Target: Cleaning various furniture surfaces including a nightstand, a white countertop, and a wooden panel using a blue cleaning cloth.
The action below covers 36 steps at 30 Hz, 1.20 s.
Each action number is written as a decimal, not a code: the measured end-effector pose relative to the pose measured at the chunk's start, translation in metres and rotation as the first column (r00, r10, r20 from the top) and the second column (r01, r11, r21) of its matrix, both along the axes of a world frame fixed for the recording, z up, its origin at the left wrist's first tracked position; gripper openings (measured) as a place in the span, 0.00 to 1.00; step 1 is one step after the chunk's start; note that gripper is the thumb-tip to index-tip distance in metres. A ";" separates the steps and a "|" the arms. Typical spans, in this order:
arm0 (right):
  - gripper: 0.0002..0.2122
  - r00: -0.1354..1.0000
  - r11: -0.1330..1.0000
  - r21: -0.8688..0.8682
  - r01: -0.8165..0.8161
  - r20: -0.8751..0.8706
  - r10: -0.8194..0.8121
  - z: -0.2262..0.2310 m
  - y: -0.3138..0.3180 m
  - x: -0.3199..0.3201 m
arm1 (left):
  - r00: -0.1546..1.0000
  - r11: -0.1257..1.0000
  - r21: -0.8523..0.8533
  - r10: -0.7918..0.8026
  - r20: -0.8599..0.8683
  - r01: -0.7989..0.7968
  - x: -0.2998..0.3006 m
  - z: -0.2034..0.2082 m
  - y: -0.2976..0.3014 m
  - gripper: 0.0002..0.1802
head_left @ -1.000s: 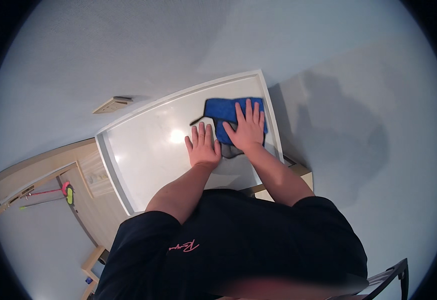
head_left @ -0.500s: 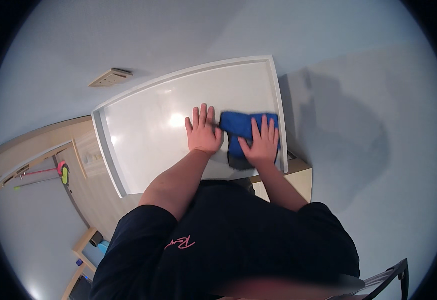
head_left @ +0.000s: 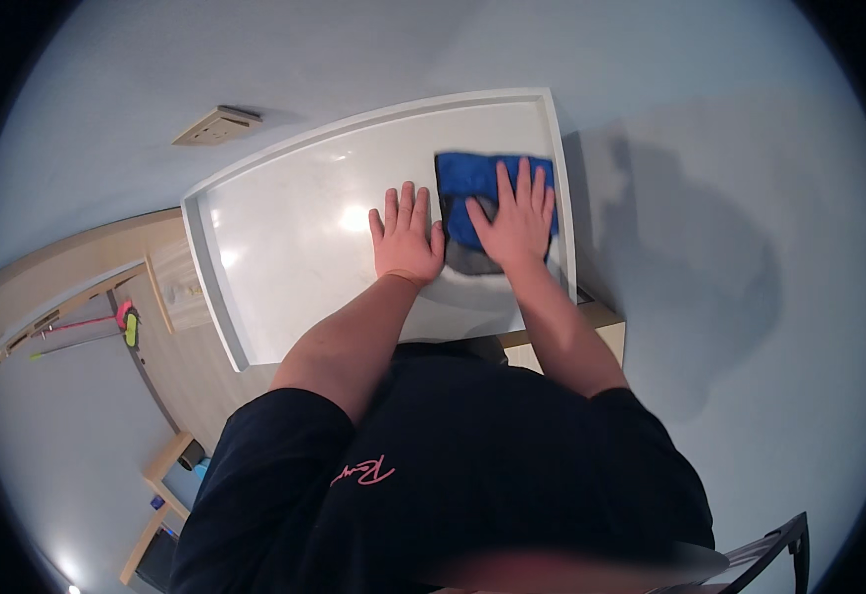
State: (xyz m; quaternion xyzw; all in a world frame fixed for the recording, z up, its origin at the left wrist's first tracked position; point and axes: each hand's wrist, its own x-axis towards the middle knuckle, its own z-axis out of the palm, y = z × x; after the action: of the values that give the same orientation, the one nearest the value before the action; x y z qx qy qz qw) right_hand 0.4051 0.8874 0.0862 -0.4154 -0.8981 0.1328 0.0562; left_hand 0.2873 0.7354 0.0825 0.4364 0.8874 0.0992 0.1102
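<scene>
Under my right hand (head_left: 520,218) lies a blue cloth (head_left: 470,176) with grey patches and a dark edge, partly folded. That hand presses flat on it with the fingers spread, close to the right rim of a white tray-like top (head_left: 284,238) with raised edges. My left hand (head_left: 408,238) rests flat on the bare white surface just left of the cloth, fingers apart and holding nothing. Part of the cloth is hidden beneath the right hand.
A socket plate (head_left: 218,126) sits on the wall beyond the top's far left edge. Bare wall (head_left: 690,247) stands close along the right. At lower left are a pink and green broom-like tool (head_left: 128,325) and wooden furniture (head_left: 167,467).
My right hand has slid the cloth away from me along the right rim, and the cloth lies more spread out. The left hand stays in about the same place.
</scene>
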 end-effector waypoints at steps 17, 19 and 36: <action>0.39 0.998 1.000 -0.019 -0.006 0.065 0.008 -0.001 -0.082 0.093 | 0.996 0.997 -0.078 0.019 0.089 -0.012 -0.002 -0.001 0.000 0.36; 0.39 0.994 1.000 -0.017 0.019 0.110 -0.017 0.001 -0.083 0.089 | 0.995 0.997 -0.080 0.024 0.098 -0.016 -0.002 -0.001 0.001 0.36; 0.38 0.999 0.999 0.029 0.033 -0.009 -0.033 -0.005 0.003 -0.019 | 1.000 1.000 0.001 0.011 0.011 -0.012 -0.002 -0.003 0.001 0.37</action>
State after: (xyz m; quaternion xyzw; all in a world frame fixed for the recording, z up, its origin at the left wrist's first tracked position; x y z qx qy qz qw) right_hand 0.3862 0.8908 0.0815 -0.4289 -0.8927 0.1206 0.0680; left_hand 0.2855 0.7360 0.0790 0.4309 0.8892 0.1029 0.1142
